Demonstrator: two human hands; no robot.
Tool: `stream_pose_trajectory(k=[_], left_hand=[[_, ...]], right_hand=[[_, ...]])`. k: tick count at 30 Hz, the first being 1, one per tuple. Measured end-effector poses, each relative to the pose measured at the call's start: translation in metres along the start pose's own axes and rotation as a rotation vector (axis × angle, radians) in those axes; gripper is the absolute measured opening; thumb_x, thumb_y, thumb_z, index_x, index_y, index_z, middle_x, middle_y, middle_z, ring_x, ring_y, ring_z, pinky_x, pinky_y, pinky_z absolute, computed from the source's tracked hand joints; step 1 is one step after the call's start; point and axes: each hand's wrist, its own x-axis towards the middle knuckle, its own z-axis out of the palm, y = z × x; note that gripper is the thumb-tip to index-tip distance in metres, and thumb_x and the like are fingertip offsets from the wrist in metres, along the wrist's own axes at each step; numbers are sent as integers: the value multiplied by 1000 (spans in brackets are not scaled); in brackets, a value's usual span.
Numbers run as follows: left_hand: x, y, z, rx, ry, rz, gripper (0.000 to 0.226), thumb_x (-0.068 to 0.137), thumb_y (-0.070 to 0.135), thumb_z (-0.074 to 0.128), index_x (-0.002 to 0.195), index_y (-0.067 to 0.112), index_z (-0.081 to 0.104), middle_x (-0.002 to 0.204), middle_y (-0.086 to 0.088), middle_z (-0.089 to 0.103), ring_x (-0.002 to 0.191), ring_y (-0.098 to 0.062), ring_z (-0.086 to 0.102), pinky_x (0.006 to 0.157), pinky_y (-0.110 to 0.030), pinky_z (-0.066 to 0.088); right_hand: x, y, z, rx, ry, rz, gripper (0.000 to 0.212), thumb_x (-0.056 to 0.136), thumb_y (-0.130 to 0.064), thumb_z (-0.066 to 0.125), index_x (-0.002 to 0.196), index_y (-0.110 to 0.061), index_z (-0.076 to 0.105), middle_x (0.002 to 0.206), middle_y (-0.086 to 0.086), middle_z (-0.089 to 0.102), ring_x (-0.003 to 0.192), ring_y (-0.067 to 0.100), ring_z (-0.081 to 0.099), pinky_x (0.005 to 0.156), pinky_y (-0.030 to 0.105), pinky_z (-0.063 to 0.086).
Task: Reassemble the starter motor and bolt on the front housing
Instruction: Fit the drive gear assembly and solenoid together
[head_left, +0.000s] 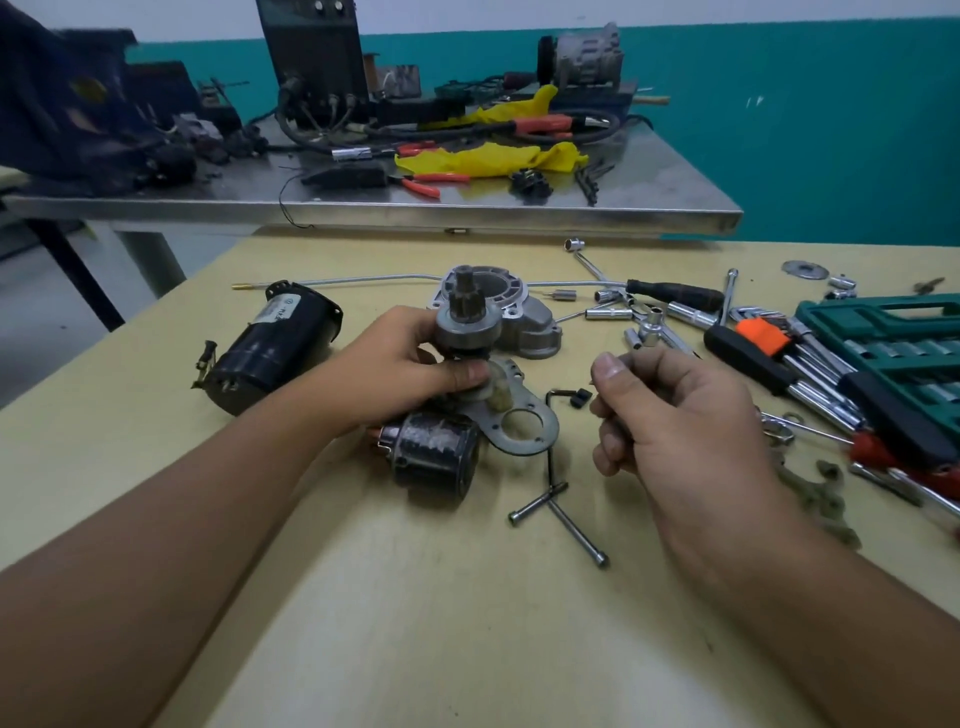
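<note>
My left hand (400, 364) grips the pinion drive assembly (460, 325), gear end up, just above the table. Beneath it lie a flat grey mounting plate (522, 428) and a black solenoid cylinder (436, 457). Right behind the pinion sits the aluminium front housing (524, 317). On its side at the left lies the black motor body (270, 348). My right hand (675, 410) hovers to the right with fingers curled, thumb and forefinger pinching what looks like a small grey metal part. Two long bolts (566, 519) lie crossed in front of the plate.
Loose sockets, a T-wrench (654, 325), hex keys (810, 364) and a teal socket case (893, 332) crowd the right side. A thin rod (363, 281) lies behind the housing. A steel bench (415, 210) with pliers, cables and yellow cloth stands at the back.
</note>
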Motion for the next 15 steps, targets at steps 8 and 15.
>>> stream_pose_trajectory(k=[8, 15], left_hand=[[-16, 40, 5, 76, 98, 441, 11, 88, 24, 74, 95, 28, 67, 88, 14, 70, 73, 1, 65, 63, -12, 50], [-20, 48, 18, -45, 143, 330, 16, 83, 15, 74, 98, 18, 71, 101, -16, 68, 82, -8, 70, 69, -21, 58]], right_hand=[[-3, -8, -4, -22, -97, -148, 16, 96, -10, 68, 86, -19, 74, 68, 6, 65, 50, 14, 51, 52, 33, 50], [-3, -16, -7, -74, -84, -142, 16, 91, -5, 73, 80, -16, 75, 56, 0, 62, 45, 11, 47, 44, 28, 43]])
